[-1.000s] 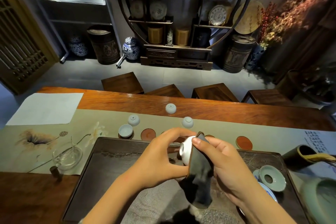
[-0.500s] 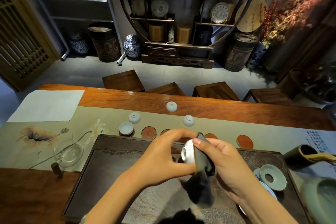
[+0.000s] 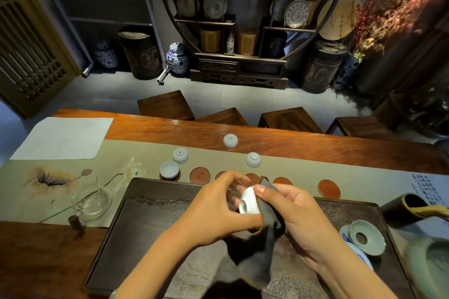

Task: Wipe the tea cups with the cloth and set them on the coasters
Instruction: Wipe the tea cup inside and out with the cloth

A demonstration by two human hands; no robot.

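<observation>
Cup (image 3: 247,200) turned; held between cloth-wrapped hands.

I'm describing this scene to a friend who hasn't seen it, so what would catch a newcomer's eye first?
First, the two hands at the centre: the left hand holds a white tea cup tipped on its side while the right hand presses a dark cloth against it, above the dark tea tray. Behind them runs a row of red-brown coasters, the leftmost carrying an upright cup.

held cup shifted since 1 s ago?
Barely, if at all. The white tea cup in the left hand sits just below the coaster row, as before, mouth now tipped more toward the camera.
</observation>
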